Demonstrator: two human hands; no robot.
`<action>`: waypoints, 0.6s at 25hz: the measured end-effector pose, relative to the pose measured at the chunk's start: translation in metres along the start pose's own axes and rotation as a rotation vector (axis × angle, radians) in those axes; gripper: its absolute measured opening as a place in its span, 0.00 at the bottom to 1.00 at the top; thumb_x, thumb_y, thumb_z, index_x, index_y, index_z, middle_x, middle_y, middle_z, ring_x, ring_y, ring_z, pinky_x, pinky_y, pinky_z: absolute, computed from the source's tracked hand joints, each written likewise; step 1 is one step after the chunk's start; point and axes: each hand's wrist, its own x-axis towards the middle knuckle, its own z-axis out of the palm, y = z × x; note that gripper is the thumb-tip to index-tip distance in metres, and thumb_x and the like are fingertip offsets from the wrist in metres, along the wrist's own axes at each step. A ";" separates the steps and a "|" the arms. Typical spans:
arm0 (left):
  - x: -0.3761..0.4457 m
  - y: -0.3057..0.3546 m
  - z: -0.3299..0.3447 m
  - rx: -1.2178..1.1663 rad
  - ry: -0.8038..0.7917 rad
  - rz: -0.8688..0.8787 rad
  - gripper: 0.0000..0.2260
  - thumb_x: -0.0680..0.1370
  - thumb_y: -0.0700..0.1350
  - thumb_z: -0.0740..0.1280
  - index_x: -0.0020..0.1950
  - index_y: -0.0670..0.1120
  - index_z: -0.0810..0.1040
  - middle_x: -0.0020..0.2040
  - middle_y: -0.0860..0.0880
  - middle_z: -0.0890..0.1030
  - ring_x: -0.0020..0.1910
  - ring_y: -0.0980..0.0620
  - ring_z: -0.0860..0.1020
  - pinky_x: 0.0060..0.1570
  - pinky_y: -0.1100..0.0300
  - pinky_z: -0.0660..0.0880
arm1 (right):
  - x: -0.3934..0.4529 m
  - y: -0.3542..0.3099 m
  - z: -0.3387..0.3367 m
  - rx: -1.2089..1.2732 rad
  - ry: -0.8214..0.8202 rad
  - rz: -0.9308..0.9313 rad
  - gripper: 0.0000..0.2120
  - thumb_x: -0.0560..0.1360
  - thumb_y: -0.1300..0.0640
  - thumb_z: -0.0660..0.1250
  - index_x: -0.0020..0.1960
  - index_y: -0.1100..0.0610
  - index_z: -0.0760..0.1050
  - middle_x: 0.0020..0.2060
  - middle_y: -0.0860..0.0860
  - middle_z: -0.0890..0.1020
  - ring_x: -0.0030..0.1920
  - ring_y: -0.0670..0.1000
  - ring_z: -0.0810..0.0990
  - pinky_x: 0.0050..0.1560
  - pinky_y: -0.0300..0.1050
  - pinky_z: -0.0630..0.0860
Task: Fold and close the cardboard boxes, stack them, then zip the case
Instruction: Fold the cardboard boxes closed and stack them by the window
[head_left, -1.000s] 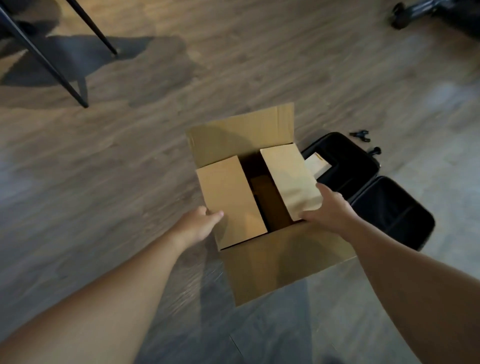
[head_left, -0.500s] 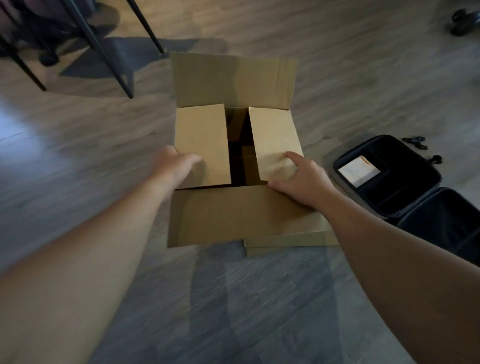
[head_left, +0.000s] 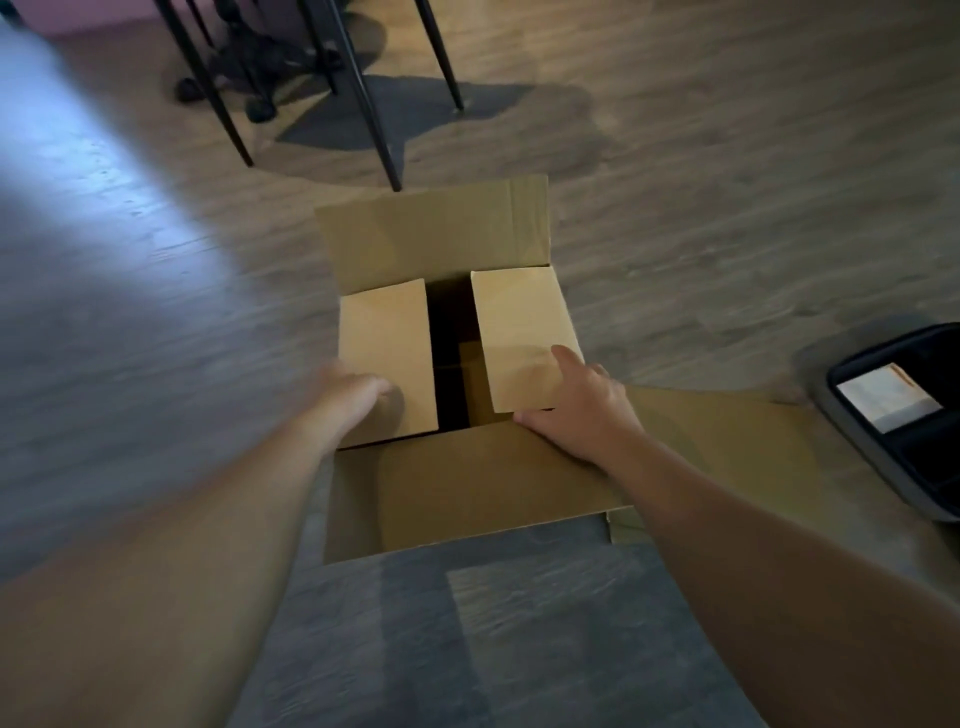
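A brown cardboard box stands on the wooden floor in the middle of the head view. Its two short flaps are folded inward, with a dark gap between them. The far long flap stands up; the near long flap leans toward me. My left hand presses on the near end of the left flap. My right hand lies on the near corner of the right flap, index finger stretched out. A second piece of flat cardboard lies under my right forearm. The open black case is at the right edge.
Black table legs and a wheeled chair base stand just beyond the box. A white card lies inside the case. Bare wooden floor spreads to the left and near me.
The view has shifted so the box sits lower and the case further right. Both hands stay on the short flaps, which have been pushed flatter over the opening.
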 end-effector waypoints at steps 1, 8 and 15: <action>-0.001 0.002 0.005 0.062 0.009 0.027 0.14 0.72 0.48 0.74 0.54 0.43 0.80 0.50 0.44 0.81 0.50 0.43 0.79 0.43 0.57 0.73 | 0.002 0.000 0.000 -0.027 0.009 -0.002 0.44 0.65 0.28 0.70 0.73 0.43 0.57 0.63 0.54 0.75 0.62 0.61 0.75 0.57 0.58 0.76; -0.020 0.025 0.035 0.538 -0.002 0.458 0.25 0.73 0.60 0.69 0.65 0.50 0.68 0.65 0.46 0.70 0.66 0.41 0.69 0.62 0.38 0.72 | -0.006 0.007 -0.004 -0.131 0.187 -0.108 0.35 0.70 0.22 0.58 0.64 0.47 0.64 0.53 0.51 0.81 0.49 0.56 0.82 0.40 0.50 0.77; -0.037 0.031 0.040 0.843 -0.004 0.807 0.10 0.74 0.41 0.68 0.53 0.49 0.84 0.75 0.49 0.69 0.78 0.48 0.57 0.74 0.32 0.50 | -0.012 0.018 -0.022 -0.001 0.359 -0.037 0.26 0.81 0.32 0.51 0.46 0.53 0.73 0.32 0.45 0.75 0.33 0.50 0.76 0.32 0.45 0.69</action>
